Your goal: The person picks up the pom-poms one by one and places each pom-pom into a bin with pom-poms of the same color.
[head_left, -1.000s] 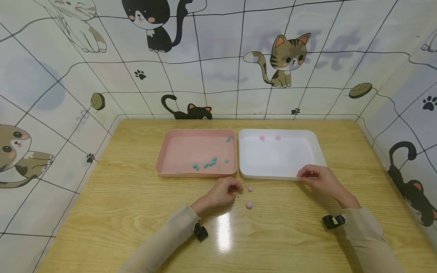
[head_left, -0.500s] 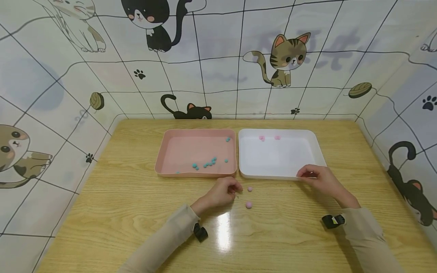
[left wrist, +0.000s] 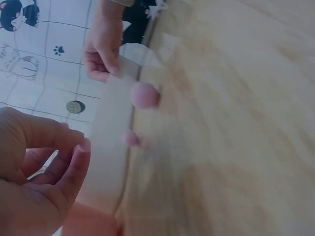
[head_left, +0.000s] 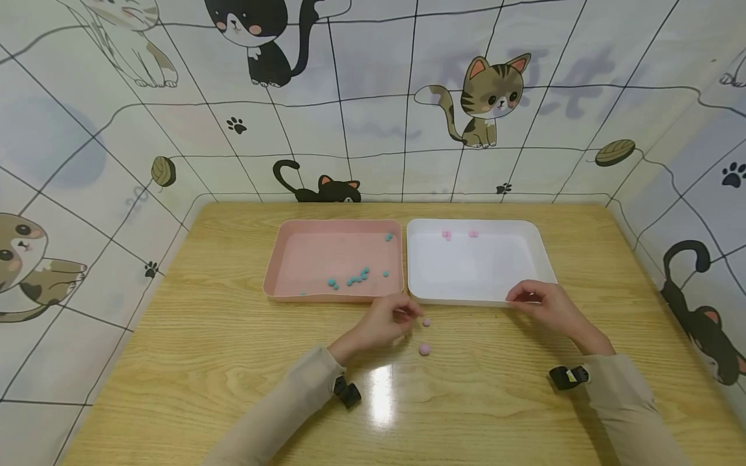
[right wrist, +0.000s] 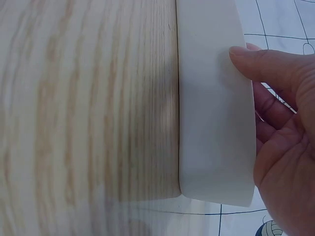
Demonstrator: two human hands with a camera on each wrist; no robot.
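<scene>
My right hand (head_left: 548,309) pinches the near rim of the white tray (head_left: 484,265) close to its right corner. In the right wrist view, the thumb (right wrist: 251,61) lies on the tray's outer wall with the fingers behind the rim. My left hand (head_left: 384,323) hovers just in front of the trays, fingers curled, right beside a small pink ball (head_left: 427,322). A larger pink ball (head_left: 424,349) lies nearer to me on the table. In the left wrist view the left thumb and index fingertips (left wrist: 84,145) meet; I cannot tell whether something tiny is between them.
A pink tray (head_left: 309,259) stands left of the white one, with several small teal balls (head_left: 358,279) in it. Two little pink clusters (head_left: 447,235) sit at the back of the white tray. Both trays rest on a wooden table (head_left: 233,362) walled by cat-print cloth (head_left: 373,129).
My left hand has moved slightly right and away from me, closer to the small pink ball. The right hand keeps its grip on the white tray. Both pink balls stay in place.
</scene>
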